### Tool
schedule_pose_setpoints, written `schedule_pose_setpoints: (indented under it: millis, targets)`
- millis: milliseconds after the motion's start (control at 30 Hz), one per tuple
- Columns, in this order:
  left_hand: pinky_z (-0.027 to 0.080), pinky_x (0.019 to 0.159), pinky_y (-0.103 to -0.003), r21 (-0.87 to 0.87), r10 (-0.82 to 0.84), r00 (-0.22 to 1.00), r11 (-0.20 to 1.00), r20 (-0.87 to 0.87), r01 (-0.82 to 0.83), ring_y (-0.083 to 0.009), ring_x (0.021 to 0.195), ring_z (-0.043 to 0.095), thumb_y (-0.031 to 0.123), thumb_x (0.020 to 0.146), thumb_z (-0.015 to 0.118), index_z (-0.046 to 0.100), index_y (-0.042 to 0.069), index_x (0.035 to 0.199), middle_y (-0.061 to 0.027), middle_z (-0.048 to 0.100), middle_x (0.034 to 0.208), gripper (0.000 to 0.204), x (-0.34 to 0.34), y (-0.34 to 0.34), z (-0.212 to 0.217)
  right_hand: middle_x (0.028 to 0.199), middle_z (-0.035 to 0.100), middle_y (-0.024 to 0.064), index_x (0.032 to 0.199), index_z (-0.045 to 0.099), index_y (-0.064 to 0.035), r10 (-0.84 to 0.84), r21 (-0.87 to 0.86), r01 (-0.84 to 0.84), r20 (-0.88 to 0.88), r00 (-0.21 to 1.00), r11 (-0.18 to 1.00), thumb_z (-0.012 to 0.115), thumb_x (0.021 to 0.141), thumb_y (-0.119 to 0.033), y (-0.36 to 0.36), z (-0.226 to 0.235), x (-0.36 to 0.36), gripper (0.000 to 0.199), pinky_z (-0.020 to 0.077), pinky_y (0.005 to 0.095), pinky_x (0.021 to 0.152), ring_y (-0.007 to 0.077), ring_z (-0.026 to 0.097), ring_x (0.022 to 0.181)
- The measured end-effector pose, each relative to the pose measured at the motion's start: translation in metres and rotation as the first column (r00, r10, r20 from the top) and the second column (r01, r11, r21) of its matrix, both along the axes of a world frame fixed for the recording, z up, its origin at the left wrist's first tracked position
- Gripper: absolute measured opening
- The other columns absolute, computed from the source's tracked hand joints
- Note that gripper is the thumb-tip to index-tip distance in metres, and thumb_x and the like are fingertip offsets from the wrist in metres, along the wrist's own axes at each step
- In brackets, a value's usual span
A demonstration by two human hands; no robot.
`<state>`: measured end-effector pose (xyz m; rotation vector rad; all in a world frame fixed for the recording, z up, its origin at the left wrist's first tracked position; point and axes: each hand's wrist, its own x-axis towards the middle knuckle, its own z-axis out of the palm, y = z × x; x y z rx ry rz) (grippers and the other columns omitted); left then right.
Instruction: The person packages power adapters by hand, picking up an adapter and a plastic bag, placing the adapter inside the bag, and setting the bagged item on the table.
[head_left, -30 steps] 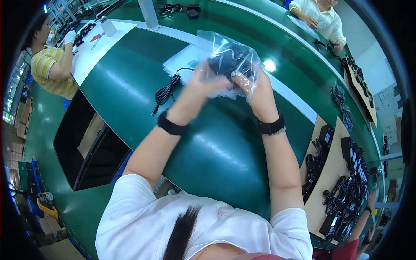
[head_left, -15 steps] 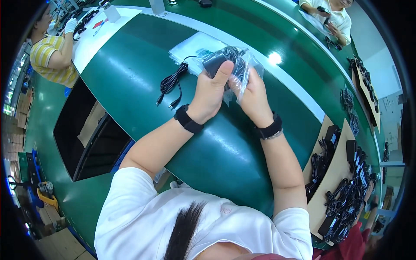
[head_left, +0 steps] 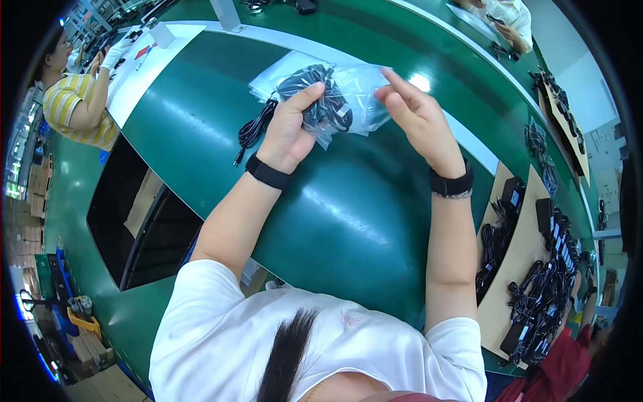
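A clear plastic bag [head_left: 365, 87] holds a coiled black cable [head_left: 338, 110] and a dark adapter partly hidden by my fingers and the wrinkled plastic. My left hand [head_left: 295, 127] is closed on the bag's left side, thumb on top. At its flat, unfilled right end, my right hand [head_left: 418, 117] has its fingers stretched out, the tips at the plastic's edge. Beneath the bag lies a stack of clear bags [head_left: 264, 77]. Beside my left hand, a loose bundled black cable [head_left: 253, 127] rests on the green table [head_left: 355, 221].
Cardboard sheets [head_left: 499, 295] with rows of black adapters and cables [head_left: 536, 288] lie at the right. A black bin [head_left: 127, 221] stands left of the table. A co-worker in yellow stripes [head_left: 77, 107] works at far left, another person [head_left: 512, 23] at far right.
The bag has turned and spread flat, its unfilled end now toward the right. My right hand has moved right and its fingers have straightened. My left hand has shifted slightly left.
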<state>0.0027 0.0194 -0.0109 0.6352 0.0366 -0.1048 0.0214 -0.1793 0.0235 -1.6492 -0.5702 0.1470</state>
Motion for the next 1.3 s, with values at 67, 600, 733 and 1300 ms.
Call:
schedule_pose_setpoints:
  millis: [67,600,733,1300]
  targets:
    - [0.051,0.076,-0.033,0.03,0.049,0.999,0.998,0.019,-0.049,-0.0179,0.083,0.061,0.008,0.082,0.06,0.055,0.001,0.101,-0.008,0.062,0.094,0.02,-0.002,0.001,0.0,0.109,0.055,0.0064,0.123,0.048,-0.0037,-0.008,-0.139,0.043,0.241,0.97,0.989,0.06,0.084,-0.023,0.005,-0.007,0.002,0.045,0.0404,0.0278,0.086,0.0154,0.05,0.101]
    - [0.049,0.079,-0.03,-0.062,0.201,0.972,0.979,0.121,-0.194,-0.0157,0.087,0.059,0.006,0.079,0.066,0.056,0.006,0.101,-0.0044,0.06,0.095,0.024,-0.006,0.006,0.007,0.124,0.045,0.0081,0.132,0.032,-0.0099,-0.229,0.349,0.289,-0.202,0.952,0.892,0.057,0.083,-0.046,0.031,-0.003,-0.016,0.066,0.0348,0.0399,0.094,0.0198,0.046,0.11]
    - [0.047,0.079,-0.028,0.015,0.201,0.95,0.977,0.239,-0.211,-0.0141,0.089,0.058,0.007,0.079,0.065,0.057,0.005,0.101,-0.0039,0.06,0.098,0.024,-0.018,-0.018,0.0,0.121,0.05,0.0043,0.126,0.043,-0.0102,0.323,0.595,0.03,-0.478,0.817,0.803,0.053,0.088,-0.039,0.059,-0.012,-0.033,0.048,0.0407,0.0403,0.088,0.0177,0.049,0.108]
    - [0.041,0.06,-0.019,0.618,0.054,0.994,0.78,0.091,-0.099,-0.0055,0.07,0.051,0.023,0.083,0.062,0.06,0.003,0.09,0.001,0.059,0.079,0.022,-0.014,-0.008,0.004,0.088,0.064,0.0056,0.088,0.064,0.0038,-0.238,0.166,0.252,-0.102,0.966,0.953,0.06,0.084,-0.011,0.04,-0.032,-0.02,0.016,0.0444,0.0241,0.071,0.0104,0.057,0.076]
